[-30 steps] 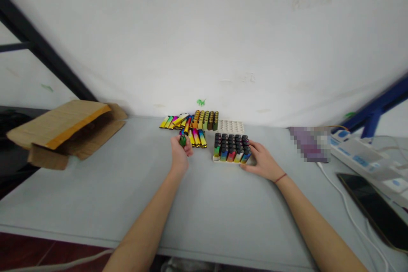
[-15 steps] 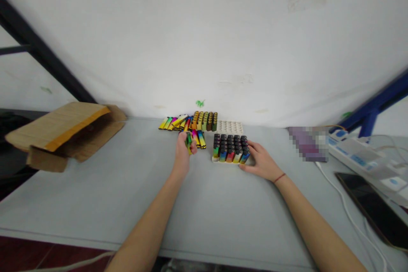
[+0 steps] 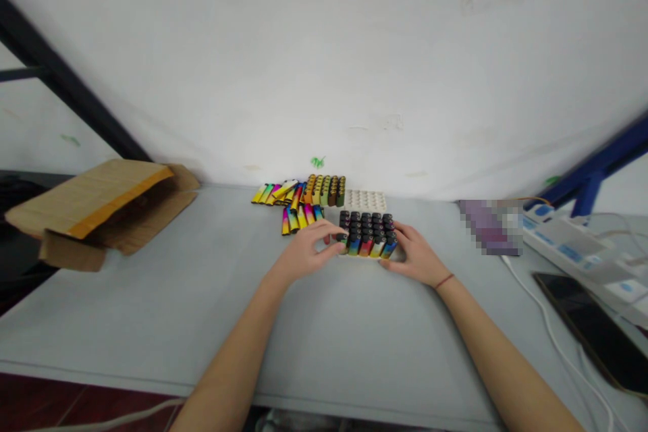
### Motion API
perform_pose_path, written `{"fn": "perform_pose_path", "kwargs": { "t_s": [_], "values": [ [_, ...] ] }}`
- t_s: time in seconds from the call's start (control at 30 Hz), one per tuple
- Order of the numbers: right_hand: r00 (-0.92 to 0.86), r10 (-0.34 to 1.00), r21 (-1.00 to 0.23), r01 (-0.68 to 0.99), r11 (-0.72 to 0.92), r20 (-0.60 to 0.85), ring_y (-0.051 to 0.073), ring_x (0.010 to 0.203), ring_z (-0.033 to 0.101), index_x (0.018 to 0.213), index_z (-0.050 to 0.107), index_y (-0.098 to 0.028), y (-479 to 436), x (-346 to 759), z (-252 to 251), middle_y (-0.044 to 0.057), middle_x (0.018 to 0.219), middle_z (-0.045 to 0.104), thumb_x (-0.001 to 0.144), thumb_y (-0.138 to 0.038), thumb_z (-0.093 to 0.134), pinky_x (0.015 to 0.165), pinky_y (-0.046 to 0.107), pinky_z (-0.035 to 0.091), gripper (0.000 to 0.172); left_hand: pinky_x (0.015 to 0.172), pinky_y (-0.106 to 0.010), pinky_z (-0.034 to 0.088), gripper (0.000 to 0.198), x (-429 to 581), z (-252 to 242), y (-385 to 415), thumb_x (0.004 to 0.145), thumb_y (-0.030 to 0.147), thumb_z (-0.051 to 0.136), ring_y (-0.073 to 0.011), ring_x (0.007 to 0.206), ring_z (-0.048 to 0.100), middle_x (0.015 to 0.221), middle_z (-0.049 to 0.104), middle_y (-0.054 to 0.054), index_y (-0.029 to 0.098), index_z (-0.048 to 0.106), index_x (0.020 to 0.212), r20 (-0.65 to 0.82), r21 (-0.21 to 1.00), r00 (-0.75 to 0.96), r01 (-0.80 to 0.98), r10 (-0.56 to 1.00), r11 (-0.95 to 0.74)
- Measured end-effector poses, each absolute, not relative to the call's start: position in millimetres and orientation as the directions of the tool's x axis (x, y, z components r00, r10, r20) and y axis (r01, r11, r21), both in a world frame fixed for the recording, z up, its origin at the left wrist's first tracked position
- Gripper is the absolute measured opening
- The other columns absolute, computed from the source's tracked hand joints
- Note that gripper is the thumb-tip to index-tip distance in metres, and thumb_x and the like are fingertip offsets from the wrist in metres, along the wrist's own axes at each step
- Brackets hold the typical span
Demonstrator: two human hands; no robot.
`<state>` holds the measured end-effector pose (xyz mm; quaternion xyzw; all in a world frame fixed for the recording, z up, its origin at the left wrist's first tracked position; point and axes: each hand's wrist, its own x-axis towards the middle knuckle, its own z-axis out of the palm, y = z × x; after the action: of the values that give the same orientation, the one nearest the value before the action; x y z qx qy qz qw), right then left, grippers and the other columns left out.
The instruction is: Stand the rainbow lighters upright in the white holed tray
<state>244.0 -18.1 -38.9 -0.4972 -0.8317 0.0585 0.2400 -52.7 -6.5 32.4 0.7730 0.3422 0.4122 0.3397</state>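
Note:
Several black-topped lighters (image 3: 365,233) with colourful bodies stand upright in close rows in a white tray (image 3: 367,256). My right hand (image 3: 412,253) holds the right side of this block, thumb at the front corner and fingers along the side. At the left side is my left hand (image 3: 308,250), its thumb and fingers curled against the front left corner; its inner fingers are partly hidden. Just behind my left hand lie several loose shiny lighters (image 3: 298,219) in yellow, pink and blue. More loose lighters (image 3: 276,194) lie farther back to the left.
A second block of gold-topped lighters (image 3: 325,190) stands near the wall, beside an unfilled white tray (image 3: 365,200). An open cardboard box (image 3: 116,206) lies at the left. On the right are a phone (image 3: 587,324), a power strip (image 3: 572,253) and a white cable (image 3: 544,317).
My left hand has moved right, from the loose lighters to the block's left side. The green lighter it held no longer shows in it. My right hand has stayed put.

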Motion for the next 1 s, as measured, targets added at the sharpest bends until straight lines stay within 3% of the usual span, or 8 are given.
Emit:
{"fn": "perform_pose_path", "kwargs": {
  "t_s": [0.3, 0.47, 0.7, 1.0],
  "values": [
    [-0.391, 0.849, -0.339, 0.792, 0.507, 0.357, 0.037, 0.124, 0.054, 0.133, 0.055, -0.015, -18.1, 243.4, -39.1, 0.020, 0.136, 0.056, 0.081, -0.055, 0.068, 0.108, 0.056, 0.043, 0.067, 0.080, -0.029, 0.052, 0.019, -58.3, 25.1, -1.9, 0.088, 0.029, 0.065, -0.0137, 0.076, 0.064, 0.092, 0.069, -0.005, 0.019, 0.071, 0.102, 0.366, 0.659, 0.553, 0.414, 0.748, -0.628],
    [-0.395, 0.850, -0.345, 0.789, 0.508, 0.349, 0.037, 0.124, 0.053, 0.134, 0.054, -0.017, -18.1, 243.3, -38.0, 0.019, 0.136, 0.056, 0.081, -0.054, 0.068, 0.108, 0.055, 0.043, 0.066, 0.080, -0.029, 0.053, 0.026, -57.9, 21.4, -2.4, 0.086, 0.031, 0.065, -0.0136, 0.075, 0.065, 0.099, 0.071, -0.003, 0.021, 0.064, 0.110, 0.330, 0.683, 0.518, 0.447, 0.789, -0.578],
    [-0.388, 0.853, -0.342, 0.795, 0.502, 0.349, 0.037, 0.124, 0.053, 0.134, 0.054, -0.015, -18.2, 243.8, -39.1, 0.020, 0.136, 0.055, 0.081, -0.054, 0.068, 0.108, 0.056, 0.043, 0.067, 0.079, -0.028, 0.051, 0.014, -57.7, 23.6, -4.6, 0.089, 0.030, 0.061, -0.0120, 0.071, 0.063, 0.101, 0.070, -0.002, 0.021, 0.062, 0.101, 0.350, 0.622, 0.535, 0.481, 0.769, -0.617],
    [-0.392, 0.852, -0.327, 0.801, 0.502, 0.347, 0.037, 0.125, 0.053, 0.133, 0.054, -0.013, -17.8, 244.0, -39.5, 0.021, 0.137, 0.054, 0.081, -0.054, 0.068, 0.109, 0.055, 0.043, 0.068, 0.072, -0.026, 0.049, 0.017, -56.3, 25.8, -6.9, 0.091, 0.030, 0.058, -0.0115, 0.066, 0.062, 0.096, 0.072, -0.001, 0.022, 0.066, 0.103, 0.365, 0.551, 0.530, 0.539, 0.765, -0.637]
  ]
}}
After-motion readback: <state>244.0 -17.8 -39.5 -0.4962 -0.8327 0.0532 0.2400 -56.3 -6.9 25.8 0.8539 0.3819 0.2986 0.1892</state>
